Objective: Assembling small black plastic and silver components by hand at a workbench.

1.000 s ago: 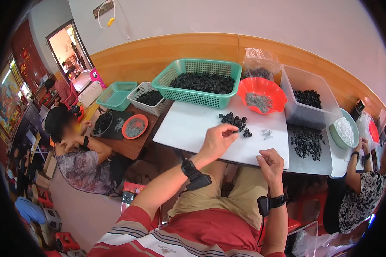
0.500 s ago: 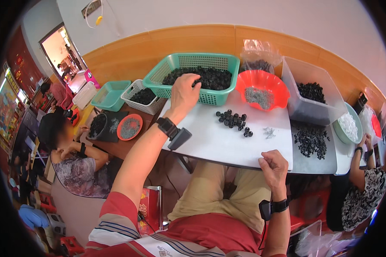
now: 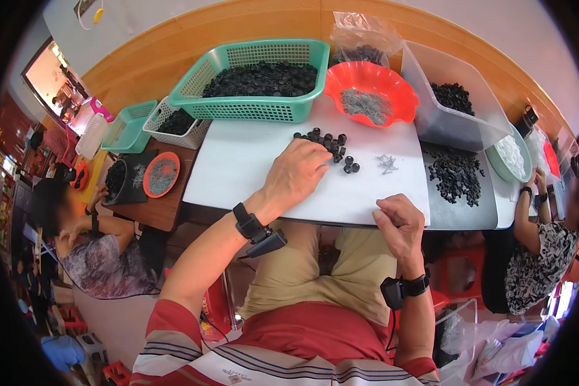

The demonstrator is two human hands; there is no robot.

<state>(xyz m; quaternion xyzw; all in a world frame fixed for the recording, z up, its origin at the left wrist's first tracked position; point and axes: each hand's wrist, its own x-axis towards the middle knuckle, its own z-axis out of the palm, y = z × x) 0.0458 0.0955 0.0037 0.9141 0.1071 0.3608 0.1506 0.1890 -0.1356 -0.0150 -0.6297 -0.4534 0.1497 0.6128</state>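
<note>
My left hand (image 3: 296, 172) is over the white sheet (image 3: 238, 154), its fingers curled down at the near edge of a small pile of round black plastic parts (image 3: 331, 143). The back of the hand hides whatever its fingertips hold. Close to the table's front edge, my right hand (image 3: 402, 224) is curled closed with the thumb against the fingers; nothing shows clearly inside it. Between the two hands and farther back lies a little heap of grey metal screws (image 3: 386, 164). A few black parts (image 3: 351, 166) sit apart from the pile.
At the back stand a green basket (image 3: 251, 114) of black parts, a red scalloped bowl (image 3: 402, 96) of screws and a clear bin (image 3: 457, 128). More black pieces (image 3: 455, 179) lie on a grey sheet at right. Co-workers sit on both sides.
My left hand has left the green basket and come down toward me to the pile on the white sheet. My right hand stays by the table edge. The whole view has shifted slightly.
</note>
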